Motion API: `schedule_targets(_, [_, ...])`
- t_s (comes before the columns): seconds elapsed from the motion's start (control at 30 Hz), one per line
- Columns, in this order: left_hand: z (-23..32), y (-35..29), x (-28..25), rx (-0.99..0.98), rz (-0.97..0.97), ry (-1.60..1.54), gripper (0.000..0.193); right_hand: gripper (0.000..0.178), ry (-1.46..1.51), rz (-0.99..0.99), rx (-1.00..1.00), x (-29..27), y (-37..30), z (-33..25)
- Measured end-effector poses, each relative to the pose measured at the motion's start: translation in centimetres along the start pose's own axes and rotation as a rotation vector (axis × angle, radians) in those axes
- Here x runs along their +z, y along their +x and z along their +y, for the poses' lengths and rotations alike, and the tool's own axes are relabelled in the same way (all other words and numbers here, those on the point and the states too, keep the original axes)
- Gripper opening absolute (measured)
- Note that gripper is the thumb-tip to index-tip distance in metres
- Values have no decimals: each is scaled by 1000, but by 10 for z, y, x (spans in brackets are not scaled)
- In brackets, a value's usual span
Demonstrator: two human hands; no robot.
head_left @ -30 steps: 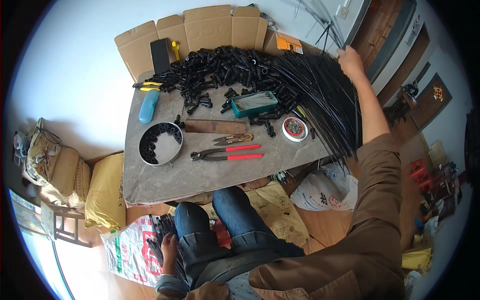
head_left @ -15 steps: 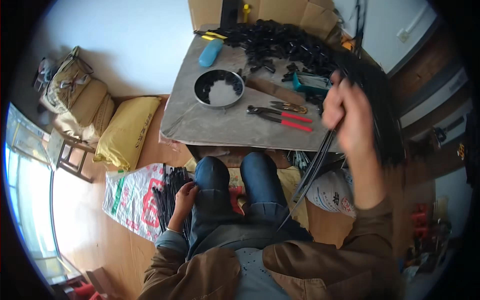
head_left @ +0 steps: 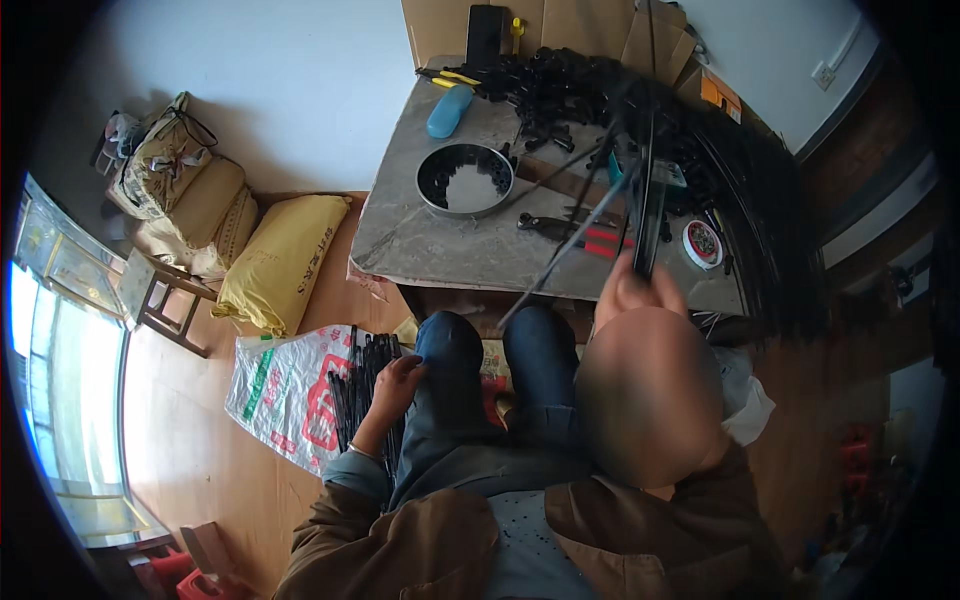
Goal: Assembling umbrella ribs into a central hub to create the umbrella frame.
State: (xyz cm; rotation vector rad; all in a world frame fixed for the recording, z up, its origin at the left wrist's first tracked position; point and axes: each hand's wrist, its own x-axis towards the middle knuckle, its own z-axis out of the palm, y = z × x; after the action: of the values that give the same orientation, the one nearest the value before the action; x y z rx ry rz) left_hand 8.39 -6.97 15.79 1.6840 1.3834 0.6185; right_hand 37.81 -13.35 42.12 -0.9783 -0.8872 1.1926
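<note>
My right hand is raised in front of the table's near edge, its fingers closed round a bundle of thin black rods. Most of the rods point up and away, while a few slant off to the left, smeared by motion. The back of this hand and the wrist are blurred. Beside my left knee, my left hand rests low with its fingers loosely bent and nothing visible in them. Close to it, more black rods lie on a white printed sack on the floor.
On the grey table stand a bowl with black pieces, red-handled pincers, a blue case, a small round tin and a heap of black parts. Long black rods hang over its right side. A yellow sack lies left.
My right hand has come nearer to me and left, swinging the rods from hanging down to pointing up. The round tin now shows. My left hand stays by the knee; the whole view has shifted slightly.
</note>
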Motion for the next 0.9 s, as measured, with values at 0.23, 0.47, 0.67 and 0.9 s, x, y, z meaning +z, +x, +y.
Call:
schedule_targets(0.23, [57, 12, -12, 70, -24, -68, 29, 19, -400, 62, -420, -34, 85, -40])
schedule_targets(0.47, [40, 1, 1, 100, -105, -104, 28, 21, -379, 145, -573, -37, 131, -11])
schedule_targets(0.67, [82, 5, -3, 135, -180, -129, 27, 26, -350, 206, -272, -56, 130, 23])
schedule_targets(0.9, [261, 38, -25, 318, -380, -641, 44, 24, -274, -115, -229, -37, 103, -35])
